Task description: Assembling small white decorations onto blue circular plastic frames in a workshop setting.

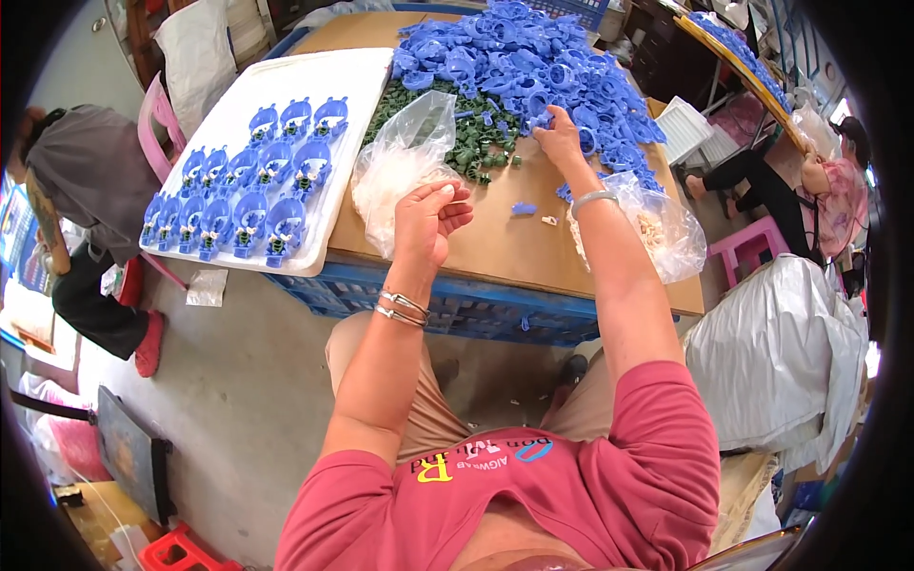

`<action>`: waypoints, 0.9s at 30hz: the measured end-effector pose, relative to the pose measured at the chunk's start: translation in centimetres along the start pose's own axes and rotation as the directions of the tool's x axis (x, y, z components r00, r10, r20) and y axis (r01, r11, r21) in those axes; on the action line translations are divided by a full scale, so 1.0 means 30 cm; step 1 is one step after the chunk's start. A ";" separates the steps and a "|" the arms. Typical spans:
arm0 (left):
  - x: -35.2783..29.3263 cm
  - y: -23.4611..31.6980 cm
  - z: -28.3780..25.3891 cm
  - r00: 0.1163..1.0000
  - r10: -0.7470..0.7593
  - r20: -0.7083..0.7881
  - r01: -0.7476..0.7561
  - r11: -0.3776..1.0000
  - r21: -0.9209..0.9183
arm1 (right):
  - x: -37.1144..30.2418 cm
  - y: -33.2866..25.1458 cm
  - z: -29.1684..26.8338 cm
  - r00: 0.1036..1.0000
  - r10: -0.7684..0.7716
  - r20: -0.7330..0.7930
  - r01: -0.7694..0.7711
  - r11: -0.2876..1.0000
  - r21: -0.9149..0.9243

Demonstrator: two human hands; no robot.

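The fisheye rim blacks out the corners, and the far end of the heap of blue plastic parts [533,57] runs out of view at twelve o'clock; what the left hand [428,221] pinches is too small to make out, its fingers curled loosely inward near a clear bag [400,157] of whitish bits. The brown tabletop [495,243] rests on blue crates [476,309] over a grey concrete floor, with a white tray [238,119] of lined-up blue assemblies at ten o'clock, a seated person [81,205] at nine, another [809,181] at three. The right hand [562,138] stretches out to one o'clock, fingers spread and dipped into the blue heap's edge beside small green pieces [466,133]; whether it grips one I cannot tell. A second bag [662,233] lies by that forearm.
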State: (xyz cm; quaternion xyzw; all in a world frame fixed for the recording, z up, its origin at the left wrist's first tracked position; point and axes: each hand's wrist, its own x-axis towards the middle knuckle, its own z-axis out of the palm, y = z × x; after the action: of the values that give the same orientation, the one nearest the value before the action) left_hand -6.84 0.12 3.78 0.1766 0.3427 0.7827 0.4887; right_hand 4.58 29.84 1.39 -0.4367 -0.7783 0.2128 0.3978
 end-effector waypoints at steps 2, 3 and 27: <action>-0.006 0.006 -0.022 1.000 0.008 -0.029 -0.008 1.000 0.004 | -0.063 -0.092 -0.006 0.999 0.002 -0.038 0.002 0.996 0.093; -0.005 0.006 -0.020 1.000 0.005 -0.030 -0.005 1.000 0.009 | -0.076 -0.110 -0.023 0.999 0.036 -0.021 -0.028 0.953 0.303; -0.008 -0.119 0.056 0.685 0.532 0.497 -0.617 0.060 0.785 | -0.536 -0.295 -0.176 0.807 -0.137 0.574 -0.561 0.123 0.818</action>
State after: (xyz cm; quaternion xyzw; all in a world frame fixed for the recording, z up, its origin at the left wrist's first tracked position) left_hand -3.40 1.55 2.43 0.5671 0.5995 0.5634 -0.0398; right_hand 9.17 11.44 3.56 -0.1094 -0.4480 0.8291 0.3162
